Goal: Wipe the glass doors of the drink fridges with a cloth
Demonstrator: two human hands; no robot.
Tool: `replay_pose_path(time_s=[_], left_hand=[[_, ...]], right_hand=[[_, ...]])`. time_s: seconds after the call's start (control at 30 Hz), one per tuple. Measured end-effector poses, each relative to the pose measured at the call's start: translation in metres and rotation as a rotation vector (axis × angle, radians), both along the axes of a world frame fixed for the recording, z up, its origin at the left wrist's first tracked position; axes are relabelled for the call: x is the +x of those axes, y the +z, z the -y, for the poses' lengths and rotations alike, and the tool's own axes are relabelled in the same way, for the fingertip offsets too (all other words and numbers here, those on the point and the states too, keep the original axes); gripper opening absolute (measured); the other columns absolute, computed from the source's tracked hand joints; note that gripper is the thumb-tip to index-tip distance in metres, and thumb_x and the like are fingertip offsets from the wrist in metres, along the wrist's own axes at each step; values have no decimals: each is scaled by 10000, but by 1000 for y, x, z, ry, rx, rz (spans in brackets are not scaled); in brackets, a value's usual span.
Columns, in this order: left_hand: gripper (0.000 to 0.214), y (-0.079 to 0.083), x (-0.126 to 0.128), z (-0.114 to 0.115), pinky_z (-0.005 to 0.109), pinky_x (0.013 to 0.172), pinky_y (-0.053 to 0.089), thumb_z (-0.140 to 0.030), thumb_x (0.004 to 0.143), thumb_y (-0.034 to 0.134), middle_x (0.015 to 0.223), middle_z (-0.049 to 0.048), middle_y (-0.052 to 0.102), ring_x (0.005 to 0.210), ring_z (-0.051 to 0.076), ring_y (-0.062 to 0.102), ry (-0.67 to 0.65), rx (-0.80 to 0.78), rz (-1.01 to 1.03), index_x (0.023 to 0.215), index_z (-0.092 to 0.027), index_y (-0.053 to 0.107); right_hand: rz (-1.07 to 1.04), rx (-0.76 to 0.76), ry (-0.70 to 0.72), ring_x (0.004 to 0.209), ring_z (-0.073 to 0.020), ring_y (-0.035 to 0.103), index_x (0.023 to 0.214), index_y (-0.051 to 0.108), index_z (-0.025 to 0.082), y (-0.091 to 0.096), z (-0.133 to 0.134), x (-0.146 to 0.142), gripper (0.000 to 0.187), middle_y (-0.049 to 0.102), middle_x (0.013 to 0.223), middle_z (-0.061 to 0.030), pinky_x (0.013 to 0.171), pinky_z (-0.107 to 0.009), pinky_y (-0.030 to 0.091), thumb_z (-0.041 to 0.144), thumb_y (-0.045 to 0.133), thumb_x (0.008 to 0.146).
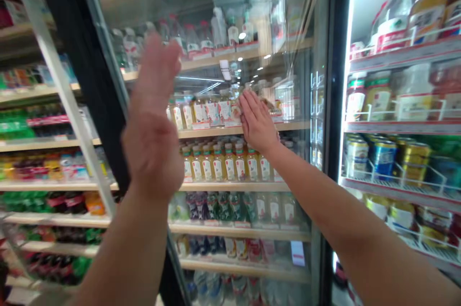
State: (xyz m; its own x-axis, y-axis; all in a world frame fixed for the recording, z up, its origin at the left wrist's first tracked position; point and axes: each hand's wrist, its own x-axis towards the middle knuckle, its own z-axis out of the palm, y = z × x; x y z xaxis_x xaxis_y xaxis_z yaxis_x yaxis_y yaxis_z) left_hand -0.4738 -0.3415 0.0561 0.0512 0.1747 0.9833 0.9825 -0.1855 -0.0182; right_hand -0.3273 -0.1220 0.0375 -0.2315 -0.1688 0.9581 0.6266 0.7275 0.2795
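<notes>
I face a glass cooler door (288,32) with shelves of drink bottles behind it. My right hand (256,123) lies flat on the glass, fingers stretched out, over a row of small bottles (201,113). My left hand (153,123) is raised in front of the door's black left frame (90,70), fingers together and straight, blurred, holding nothing. Below my right hand stands a row of yellow-capped bottles (219,164).
To the right, an open lit cooler section (403,126) holds bottles, jars and cans (383,157) on wire-fronted shelves. At the left, another glass door (46,118) shows green, red and orange drinks. A black post (334,104) divides the two coolers.
</notes>
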Motion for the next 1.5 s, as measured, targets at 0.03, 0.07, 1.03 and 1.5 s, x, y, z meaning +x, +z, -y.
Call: replay_pose_path(time_s=[0.03, 0.07, 1.03, 1.5], left_hand=[[676, 6, -1, -14, 476, 1288, 233, -571, 1059, 83, 1711, -85, 164, 1578, 217, 125, -9, 12, -23, 1686, -317, 76], [696, 10, -4, -29, 515, 1299, 163, -547, 1065, 134, 1719, -16, 151, 1582, 256, 110, 10, 3, -43, 1681, -223, 155], [622, 51, -29, -113, 597, 1287, -1, -388, 1042, 479, 1684, 110, 249, 1574, 366, 99, 200, 50, 71, 1625, -200, 371], [649, 58, -35, -125, 566, 1260, -203, -350, 1046, 474, 1722, -52, 34, 1576, 306, -103, 145, -28, 61, 1664, -287, 285]], right_hand=[[-24, -25, 4, 1596, -211, 168, 1685, 24, 222, -4, 4, -4, 696, 284, 1695, -71, 1312, -463, 256, 177, 336, 1064], [-68, -54, 7, 1596, -219, 167, 1685, 36, 213, -11, 10, -10, 688, 283, 1696, -78, 1309, -478, 258, 177, 332, 1065], [264, -4, -16, 1581, -175, 223, 1584, 402, 182, 43, -18, -4, 545, 363, 1665, -57, 1319, -439, 208, 208, 324, 1045], [10, -41, -28, 1571, -221, 263, 1578, 392, 136, 36, -31, 13, 574, 379, 1650, -110, 1301, -506, 228, 227, 326, 1015]])
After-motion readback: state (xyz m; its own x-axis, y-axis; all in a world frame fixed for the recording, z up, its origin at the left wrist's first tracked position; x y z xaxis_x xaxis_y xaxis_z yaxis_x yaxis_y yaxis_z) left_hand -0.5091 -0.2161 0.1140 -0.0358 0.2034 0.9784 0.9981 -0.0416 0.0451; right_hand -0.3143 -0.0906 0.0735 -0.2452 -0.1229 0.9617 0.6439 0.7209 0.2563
